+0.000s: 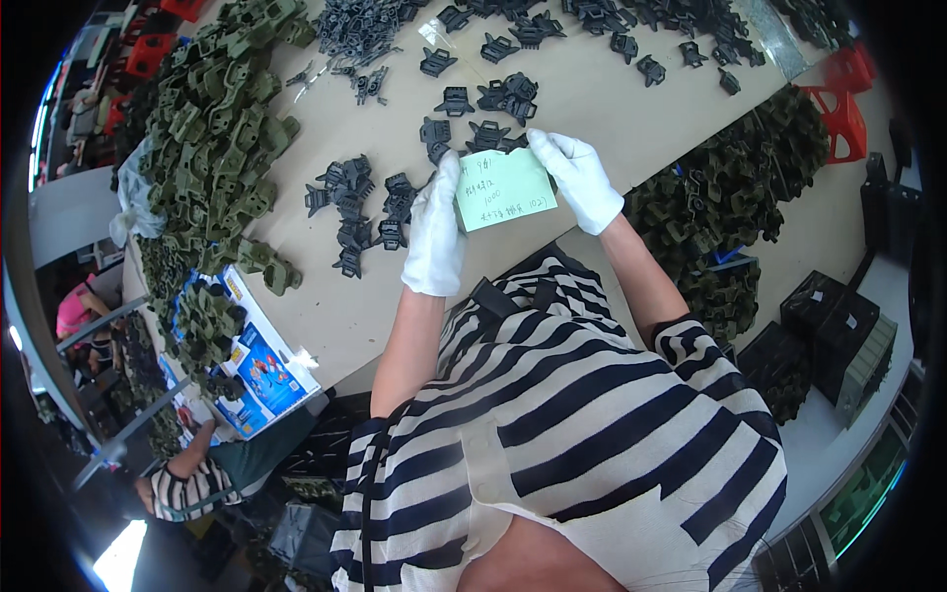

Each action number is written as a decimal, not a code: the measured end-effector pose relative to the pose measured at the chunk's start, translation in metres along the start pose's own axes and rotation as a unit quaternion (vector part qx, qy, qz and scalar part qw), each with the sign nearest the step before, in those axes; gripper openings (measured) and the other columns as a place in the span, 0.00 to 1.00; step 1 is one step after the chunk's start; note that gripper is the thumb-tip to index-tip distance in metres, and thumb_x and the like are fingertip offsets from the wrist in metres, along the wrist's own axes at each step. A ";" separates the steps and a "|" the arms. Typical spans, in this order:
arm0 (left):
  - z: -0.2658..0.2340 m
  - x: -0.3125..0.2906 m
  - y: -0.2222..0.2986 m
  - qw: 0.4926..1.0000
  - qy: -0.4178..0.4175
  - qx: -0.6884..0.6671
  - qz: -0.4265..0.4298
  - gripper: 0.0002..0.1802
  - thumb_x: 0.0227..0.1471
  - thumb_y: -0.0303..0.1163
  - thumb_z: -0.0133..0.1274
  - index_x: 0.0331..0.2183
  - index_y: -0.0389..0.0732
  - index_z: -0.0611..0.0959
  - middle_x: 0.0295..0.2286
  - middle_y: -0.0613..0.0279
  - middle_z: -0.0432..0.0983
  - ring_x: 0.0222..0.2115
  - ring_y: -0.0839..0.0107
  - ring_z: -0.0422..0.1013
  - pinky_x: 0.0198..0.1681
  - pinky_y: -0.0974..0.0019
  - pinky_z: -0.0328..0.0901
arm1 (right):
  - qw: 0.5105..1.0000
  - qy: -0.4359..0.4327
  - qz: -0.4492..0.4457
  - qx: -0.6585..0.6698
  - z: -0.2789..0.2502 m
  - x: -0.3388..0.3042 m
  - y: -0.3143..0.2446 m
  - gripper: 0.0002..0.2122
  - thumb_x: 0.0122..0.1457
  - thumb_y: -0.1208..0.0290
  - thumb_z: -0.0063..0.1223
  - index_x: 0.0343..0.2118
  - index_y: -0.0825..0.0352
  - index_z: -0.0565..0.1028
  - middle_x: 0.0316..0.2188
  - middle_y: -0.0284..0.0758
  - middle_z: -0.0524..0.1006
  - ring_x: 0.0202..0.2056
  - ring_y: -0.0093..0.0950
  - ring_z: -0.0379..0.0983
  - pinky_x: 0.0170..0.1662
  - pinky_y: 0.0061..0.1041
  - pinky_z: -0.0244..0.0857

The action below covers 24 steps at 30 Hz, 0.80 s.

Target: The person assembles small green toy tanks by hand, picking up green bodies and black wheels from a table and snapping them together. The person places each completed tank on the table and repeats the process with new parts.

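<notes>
A pale green paper note (506, 190) with handwriting on it is stretched between my two white-gloved hands, over the near edge of the table. My left hand (435, 232) grips its left side near the upper corner. At its upper right corner, my right hand (580, 178) pinches the paper between thumb and fingers. Just beyond the note lie several black plastic clip-like parts (488, 135), partly covered by it. More black parts (347, 197) sit in a loose cluster to the left of my left hand.
Olive green plastic parts (212, 148) are heaped along the table's left side, near a blue printed box (264, 380). Small grey parts (355, 35) lie at the far side. Another green heap (730, 187) is at right, with red stools (838, 123) beyond. A co-worker (202, 474) is at lower left.
</notes>
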<state>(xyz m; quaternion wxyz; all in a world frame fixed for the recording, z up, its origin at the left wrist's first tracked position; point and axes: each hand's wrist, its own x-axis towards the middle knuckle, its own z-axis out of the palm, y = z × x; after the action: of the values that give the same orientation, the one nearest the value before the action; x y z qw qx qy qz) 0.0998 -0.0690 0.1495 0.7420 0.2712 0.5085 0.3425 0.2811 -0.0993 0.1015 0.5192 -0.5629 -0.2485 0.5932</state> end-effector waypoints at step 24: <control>0.001 0.020 -0.019 0.995 -0.023 -0.093 0.035 0.30 0.65 0.53 0.45 0.55 0.37 0.74 0.51 0.58 0.74 0.52 0.68 0.71 0.56 0.61 0.64 | 0.961 0.000 -0.190 -0.199 -0.017 -0.019 -0.015 0.10 0.66 0.77 0.49 0.48 0.69 0.76 0.35 0.29 0.79 0.30 0.12 0.69 0.34 0.15 0.65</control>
<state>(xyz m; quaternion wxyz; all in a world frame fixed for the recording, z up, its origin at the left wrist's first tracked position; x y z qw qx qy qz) 0.1104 -0.0650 0.1242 0.7631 0.2258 0.4477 0.4077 0.2989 -0.1157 0.1185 0.5000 -0.5968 -0.4641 0.4224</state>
